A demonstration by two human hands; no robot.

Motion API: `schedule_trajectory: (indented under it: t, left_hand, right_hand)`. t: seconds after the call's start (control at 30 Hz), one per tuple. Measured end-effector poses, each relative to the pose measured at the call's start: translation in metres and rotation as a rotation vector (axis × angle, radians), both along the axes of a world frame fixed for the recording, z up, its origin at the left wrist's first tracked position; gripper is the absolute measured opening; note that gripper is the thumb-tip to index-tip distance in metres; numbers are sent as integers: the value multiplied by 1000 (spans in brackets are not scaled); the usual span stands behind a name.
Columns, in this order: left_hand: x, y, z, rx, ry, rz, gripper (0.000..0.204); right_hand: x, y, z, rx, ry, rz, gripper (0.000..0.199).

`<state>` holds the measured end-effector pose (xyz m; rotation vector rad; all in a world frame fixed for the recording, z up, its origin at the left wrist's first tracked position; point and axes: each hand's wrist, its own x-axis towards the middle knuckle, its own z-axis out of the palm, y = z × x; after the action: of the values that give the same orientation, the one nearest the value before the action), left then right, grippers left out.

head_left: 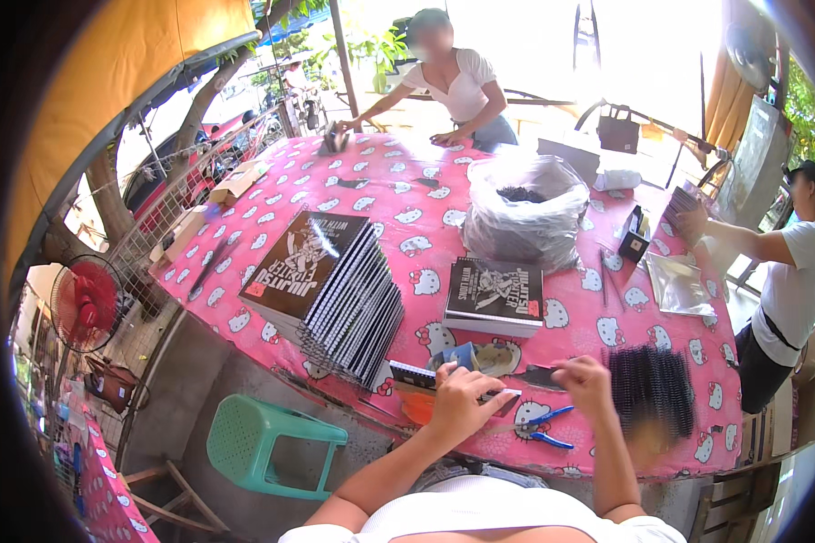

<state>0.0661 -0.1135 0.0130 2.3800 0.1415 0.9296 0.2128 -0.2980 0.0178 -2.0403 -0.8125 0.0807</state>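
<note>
My left hand (465, 398) is closed around a spiral-bound book (414, 375), seen nearly edge-on at the table's near side. My right hand (586, 384) is raised just to the right, with its fingers pinched together; I cannot make out what is in them. Below and between the hands lie blue-handled pliers (545, 428). To the right of my right hand is a bundle of black plastic spiral coils (652, 394). Farther back, a short pile of dark-covered books (493, 294) lies flat. A tall stack of spiral-bound books (335, 290) stands to the left.
A pink patterned tablecloth (426, 235) covers the table. A large clear plastic bag (527, 213) holds dark coils. One person (466, 90) works at the far edge, another (788, 262) at the right. A green stool (272, 443) and red fan (88, 303) stand left.
</note>
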Motion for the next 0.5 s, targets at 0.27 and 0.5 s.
schedule_trajectory:
  t: [0.27,0.5]
  left_hand:
    - [-1,1,4,-34,13,0,16]
    - [-2,1,1,-33,26,-14,16]
  right_hand:
    - [-34,32,0,250,102,296,19]
    - [-36,36,-12,253,468,257,20]
